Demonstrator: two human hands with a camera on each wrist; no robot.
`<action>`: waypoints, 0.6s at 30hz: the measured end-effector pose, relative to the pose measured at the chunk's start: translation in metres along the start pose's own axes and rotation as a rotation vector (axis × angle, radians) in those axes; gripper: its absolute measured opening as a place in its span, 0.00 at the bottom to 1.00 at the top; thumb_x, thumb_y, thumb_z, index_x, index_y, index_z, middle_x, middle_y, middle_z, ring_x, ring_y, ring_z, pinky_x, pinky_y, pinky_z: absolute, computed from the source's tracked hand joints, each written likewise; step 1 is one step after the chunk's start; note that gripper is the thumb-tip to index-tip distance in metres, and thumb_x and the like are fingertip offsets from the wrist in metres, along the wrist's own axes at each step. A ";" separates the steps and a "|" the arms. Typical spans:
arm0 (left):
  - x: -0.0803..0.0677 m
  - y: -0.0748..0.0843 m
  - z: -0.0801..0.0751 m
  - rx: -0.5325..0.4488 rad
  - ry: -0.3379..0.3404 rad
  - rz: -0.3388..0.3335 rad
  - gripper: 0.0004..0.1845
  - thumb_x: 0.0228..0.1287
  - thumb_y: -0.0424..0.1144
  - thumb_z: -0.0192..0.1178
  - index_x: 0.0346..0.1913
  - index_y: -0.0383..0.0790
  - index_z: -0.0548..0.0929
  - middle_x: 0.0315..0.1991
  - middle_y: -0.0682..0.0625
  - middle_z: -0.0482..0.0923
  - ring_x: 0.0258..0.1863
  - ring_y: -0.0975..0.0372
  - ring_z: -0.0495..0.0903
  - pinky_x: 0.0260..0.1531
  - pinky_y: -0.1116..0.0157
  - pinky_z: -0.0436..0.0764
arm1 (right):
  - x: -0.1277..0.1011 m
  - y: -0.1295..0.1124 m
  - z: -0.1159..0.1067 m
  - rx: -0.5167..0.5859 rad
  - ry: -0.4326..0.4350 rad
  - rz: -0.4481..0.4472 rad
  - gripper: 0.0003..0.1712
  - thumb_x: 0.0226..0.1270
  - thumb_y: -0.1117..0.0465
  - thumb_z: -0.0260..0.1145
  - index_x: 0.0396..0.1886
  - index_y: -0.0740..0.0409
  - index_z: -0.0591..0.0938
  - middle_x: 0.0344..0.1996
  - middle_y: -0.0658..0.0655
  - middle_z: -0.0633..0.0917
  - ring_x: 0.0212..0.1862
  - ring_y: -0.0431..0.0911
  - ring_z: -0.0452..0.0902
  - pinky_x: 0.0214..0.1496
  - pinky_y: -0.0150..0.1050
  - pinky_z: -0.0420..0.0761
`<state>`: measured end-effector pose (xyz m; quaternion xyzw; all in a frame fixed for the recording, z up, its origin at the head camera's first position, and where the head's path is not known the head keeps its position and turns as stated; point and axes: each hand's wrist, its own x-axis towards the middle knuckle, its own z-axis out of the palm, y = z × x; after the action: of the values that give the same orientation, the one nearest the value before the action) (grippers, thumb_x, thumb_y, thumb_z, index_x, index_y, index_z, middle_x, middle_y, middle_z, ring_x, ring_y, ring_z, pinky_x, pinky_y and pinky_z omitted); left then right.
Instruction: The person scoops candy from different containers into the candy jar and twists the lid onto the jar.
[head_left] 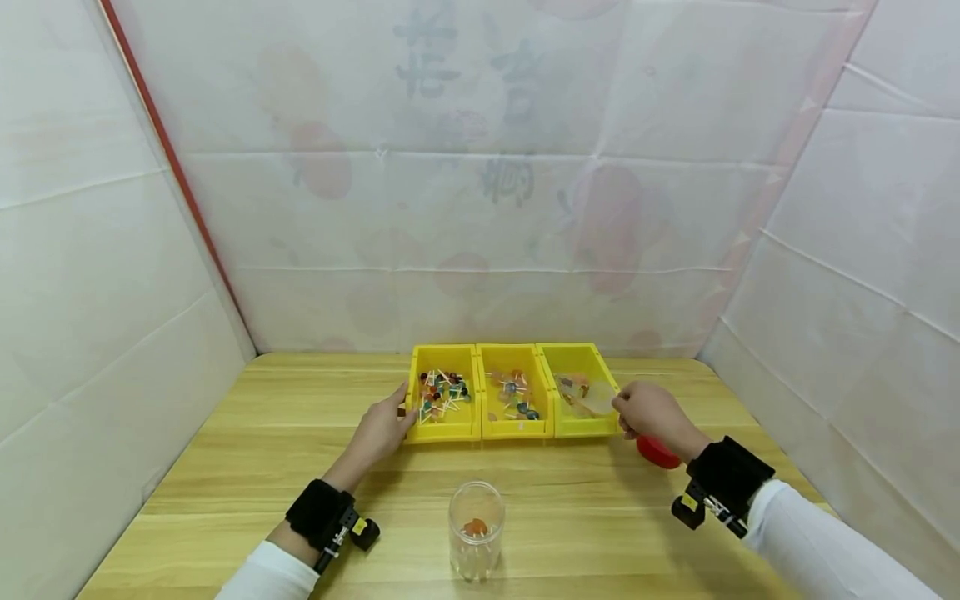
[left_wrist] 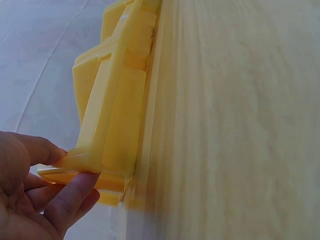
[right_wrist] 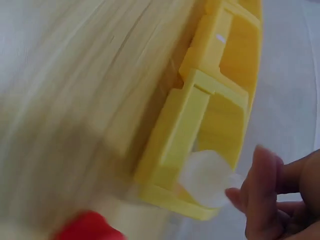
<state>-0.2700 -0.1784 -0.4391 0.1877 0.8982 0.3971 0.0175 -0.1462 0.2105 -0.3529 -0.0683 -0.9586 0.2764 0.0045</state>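
Three yellow bins stand side by side at the table's back. My left hand (head_left: 381,427) grips the side edge of the left bin (head_left: 444,432), thumb and fingers around its corner (left_wrist: 82,161) in the left wrist view. Inside that bin lie dark and coloured lollipops (head_left: 442,393). The middle bin (head_left: 517,429) holds more lollipops (head_left: 513,390). At the right bin (head_left: 587,427), my right hand (head_left: 660,414) pinches the narrow end of a round, translucent white piece (right_wrist: 206,177), which overlaps the bin's opening. Amber-coloured pieces (head_left: 576,386) lie in this bin.
A clear jar (head_left: 477,546) with a few orange-red lollipops inside stands at the front middle of the wooden table (head_left: 600,533). Beneath the right hand lies a red round object (head_left: 658,452). White sheet walls (head_left: 465,217) enclose the table at the back and sides.
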 end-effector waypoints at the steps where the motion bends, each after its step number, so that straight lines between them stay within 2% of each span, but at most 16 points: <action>1: 0.000 0.000 0.000 0.002 0.000 0.001 0.36 0.72 0.38 0.58 0.76 0.34 0.54 0.63 0.34 0.72 0.19 0.63 0.76 0.15 0.65 0.71 | -0.002 -0.004 0.000 -0.128 0.022 -0.063 0.17 0.74 0.66 0.52 0.25 0.67 0.79 0.15 0.54 0.73 0.20 0.45 0.73 0.25 0.38 0.75; 3: 0.000 0.000 -0.001 0.005 0.000 0.002 0.36 0.72 0.38 0.58 0.76 0.34 0.55 0.63 0.34 0.71 0.19 0.63 0.76 0.15 0.65 0.71 | -0.005 -0.011 0.001 -0.417 0.093 -0.226 0.18 0.68 0.69 0.55 0.15 0.60 0.74 0.12 0.50 0.66 0.16 0.42 0.66 0.20 0.36 0.67; 5: 0.000 0.001 -0.001 0.008 -0.001 0.005 0.36 0.72 0.38 0.58 0.76 0.34 0.54 0.63 0.34 0.72 0.18 0.63 0.75 0.15 0.66 0.71 | -0.008 -0.017 0.003 -0.637 0.196 -0.388 0.23 0.62 0.73 0.59 0.10 0.53 0.66 0.12 0.47 0.57 0.17 0.39 0.55 0.21 0.34 0.56; 6: 0.000 0.001 -0.001 0.008 0.000 0.005 0.36 0.72 0.38 0.58 0.76 0.34 0.54 0.63 0.34 0.72 0.18 0.64 0.75 0.15 0.66 0.71 | -0.008 -0.018 0.004 -0.715 0.249 -0.461 0.27 0.59 0.74 0.61 0.09 0.51 0.61 0.13 0.46 0.53 0.19 0.40 0.50 0.22 0.35 0.52; 8: 0.000 0.001 -0.001 0.009 0.000 0.005 0.36 0.72 0.38 0.57 0.76 0.35 0.54 0.63 0.34 0.72 0.18 0.63 0.75 0.15 0.66 0.71 | -0.009 -0.020 0.006 -0.776 0.309 -0.546 0.30 0.54 0.77 0.63 0.09 0.48 0.57 0.15 0.46 0.49 0.21 0.40 0.46 0.24 0.35 0.48; 11: 0.000 0.001 0.000 0.012 0.000 0.006 0.36 0.72 0.38 0.58 0.76 0.35 0.54 0.63 0.34 0.72 0.18 0.63 0.74 0.15 0.66 0.71 | -0.005 -0.021 0.007 -0.737 0.279 -0.522 0.28 0.54 0.77 0.61 0.11 0.48 0.58 0.15 0.46 0.49 0.21 0.40 0.45 0.24 0.35 0.47; 15: 0.001 0.000 0.001 0.017 0.004 0.009 0.36 0.72 0.38 0.57 0.76 0.35 0.54 0.63 0.34 0.72 0.18 0.64 0.74 0.15 0.66 0.70 | 0.007 -0.026 -0.002 -0.588 0.099 -0.309 0.21 0.54 0.77 0.56 0.11 0.51 0.63 0.12 0.47 0.57 0.18 0.40 0.51 0.20 0.33 0.52; 18: 0.000 -0.001 0.001 0.017 0.008 0.006 0.36 0.72 0.38 0.57 0.76 0.35 0.55 0.63 0.35 0.73 0.16 0.63 0.73 0.14 0.67 0.69 | 0.014 -0.032 -0.012 -0.474 0.000 -0.135 0.18 0.53 0.76 0.54 0.12 0.52 0.66 0.11 0.49 0.64 0.15 0.40 0.60 0.17 0.31 0.61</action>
<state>-0.2700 -0.1778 -0.4404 0.1892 0.9010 0.3902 0.0113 -0.1636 0.1923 -0.3262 -0.0035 -0.9991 0.0428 0.0068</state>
